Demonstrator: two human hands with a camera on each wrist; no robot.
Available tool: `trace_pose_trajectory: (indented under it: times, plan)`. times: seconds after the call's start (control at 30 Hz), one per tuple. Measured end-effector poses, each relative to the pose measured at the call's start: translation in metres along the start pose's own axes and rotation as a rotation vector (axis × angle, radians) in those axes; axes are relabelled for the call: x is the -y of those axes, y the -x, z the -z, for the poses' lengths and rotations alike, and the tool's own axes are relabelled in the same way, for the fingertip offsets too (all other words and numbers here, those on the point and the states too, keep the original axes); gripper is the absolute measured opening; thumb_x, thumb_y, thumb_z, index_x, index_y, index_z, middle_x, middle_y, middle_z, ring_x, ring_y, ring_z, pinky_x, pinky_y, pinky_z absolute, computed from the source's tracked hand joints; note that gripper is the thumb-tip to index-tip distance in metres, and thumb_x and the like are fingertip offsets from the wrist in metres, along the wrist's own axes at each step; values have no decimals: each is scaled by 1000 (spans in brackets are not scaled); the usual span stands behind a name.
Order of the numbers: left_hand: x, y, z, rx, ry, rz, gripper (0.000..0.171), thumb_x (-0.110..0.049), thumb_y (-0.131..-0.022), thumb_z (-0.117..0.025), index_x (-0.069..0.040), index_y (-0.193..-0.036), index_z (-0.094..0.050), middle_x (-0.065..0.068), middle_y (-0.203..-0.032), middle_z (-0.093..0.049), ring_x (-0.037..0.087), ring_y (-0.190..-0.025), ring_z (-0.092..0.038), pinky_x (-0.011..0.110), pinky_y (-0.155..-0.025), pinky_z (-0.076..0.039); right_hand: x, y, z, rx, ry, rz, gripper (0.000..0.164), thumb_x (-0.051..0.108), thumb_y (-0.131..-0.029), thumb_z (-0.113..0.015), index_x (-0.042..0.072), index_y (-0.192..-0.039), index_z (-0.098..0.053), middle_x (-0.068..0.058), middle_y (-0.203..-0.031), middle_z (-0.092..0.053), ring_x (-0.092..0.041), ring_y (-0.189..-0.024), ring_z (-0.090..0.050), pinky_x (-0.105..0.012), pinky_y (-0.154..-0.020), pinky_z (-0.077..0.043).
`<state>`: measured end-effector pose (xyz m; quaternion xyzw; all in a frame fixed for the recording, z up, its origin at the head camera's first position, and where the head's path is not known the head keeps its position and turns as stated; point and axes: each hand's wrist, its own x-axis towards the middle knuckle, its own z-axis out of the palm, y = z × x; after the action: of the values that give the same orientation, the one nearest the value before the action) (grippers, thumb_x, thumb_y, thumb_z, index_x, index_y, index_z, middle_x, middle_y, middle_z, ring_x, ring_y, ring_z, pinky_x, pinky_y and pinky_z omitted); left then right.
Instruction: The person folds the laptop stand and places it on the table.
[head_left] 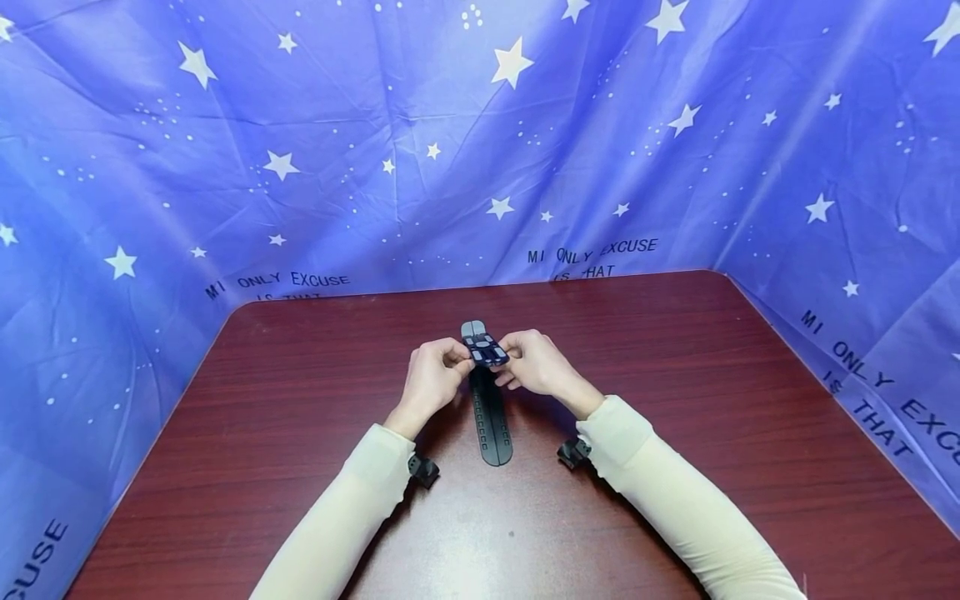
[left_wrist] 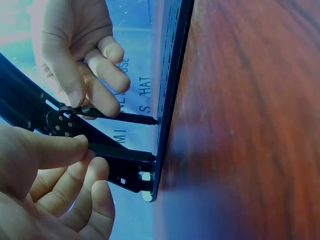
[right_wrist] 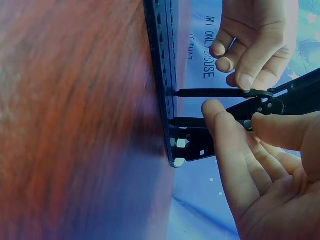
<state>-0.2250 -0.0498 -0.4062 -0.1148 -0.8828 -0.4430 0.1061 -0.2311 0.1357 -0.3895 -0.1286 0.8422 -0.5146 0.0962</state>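
A black folding stand stands on the table between the hands. Its long slotted base point(head_left: 492, 429) has rounded ends and lies lengthwise away from me. Above it slopes a hinged upper plate point(head_left: 483, 350) with grey pads. Thin struts point(left_wrist: 132, 118) run from the upper plate down to the base. My left hand point(head_left: 435, 375) pinches the stand at its left side, thumb and forefinger at the top of a strut. From the other side, my right hand point(head_left: 542, 362) holds the opposite strut point(right_wrist: 192, 122) near its pivot, between thumb and forefinger.
The stand is on a reddish-brown wooden table point(head_left: 300, 433) with rounded far corners. A blue star-patterned cloth point(head_left: 420, 192) with printed lettering hangs behind and along both sides. Small black cameras point(head_left: 424, 471) are strapped at both wrists, below the cream sleeves point(head_left: 330, 508).
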Motion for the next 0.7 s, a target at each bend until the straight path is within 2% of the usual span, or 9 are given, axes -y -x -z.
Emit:
trace_pose_trajectory:
  times: [0.2,0.47,0.7]
  plan:
    - [2,0,0,22,-34,19,5,-15,-82,-75,-11,-83,-72,-7,-74,-69,6,-65,-62,25,-63,-50,-1,0,2,2,41,9,16,-11,-88,-51,-4,-94,-65,-20,-86,-71,-29,-71,-70,-39,-61,-57]
    - [4,-1,0,1,-45,33,9,-10,-80,-75,-17,-76,-71,-9,-70,-67,7,-64,-61,28,-64,-49,-2,0,2,23,40,5,20,-10,-87,-51,-5,-102,-64,-14,-87,-71,-29,-73,-70,-40,-63,-57]
    - [4,-1,2,38,-49,40,3,-12,-79,-75,-13,-81,-74,-7,-71,-69,6,-66,-63,30,-68,-51,-1,1,5,32,35,17,16,-3,-91,-53,-6,-102,-64,-14,-84,-71,-32,-71,-69,-42,-62,-57]
